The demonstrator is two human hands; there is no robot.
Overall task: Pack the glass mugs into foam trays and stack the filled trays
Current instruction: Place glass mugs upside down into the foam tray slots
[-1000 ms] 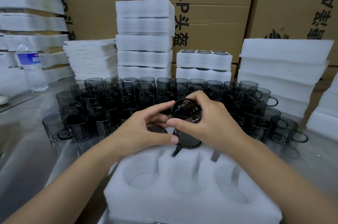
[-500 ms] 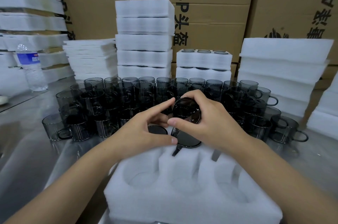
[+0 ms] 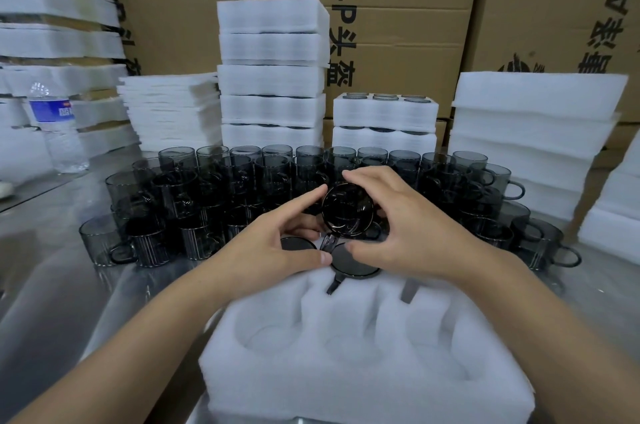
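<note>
- Two hands were on one smoky glass mug (image 3: 348,212), held up over the far row of the foam tray (image 3: 346,389) and tipped so its mouth faced the camera.
- Right hand (image 3: 415,233) had its grip wrapped round the mug's right side, fingers curled over the top and thumb underneath.
- Left hand (image 3: 277,243) had a wide grip: forefinger straight with its tip on the rim's left edge, thumb stretched out below near the handle. Couldn't tell if that thumb actually touched the glass.
- Packed mugs (image 3: 355,262) already sat in the tray's far row, handles slotted toward the near side.
- Near row was three round pockets of white foam.
- Loose mugs (image 3: 242,188) stood crowded on the counter (image 3: 52,285) right behind the tray.
- Behind those were stacks of foam trays (image 3: 273,77), with a water bottle (image 3: 55,133) off to the left and cardboard boxes (image 3: 398,8) at the back.
</note>
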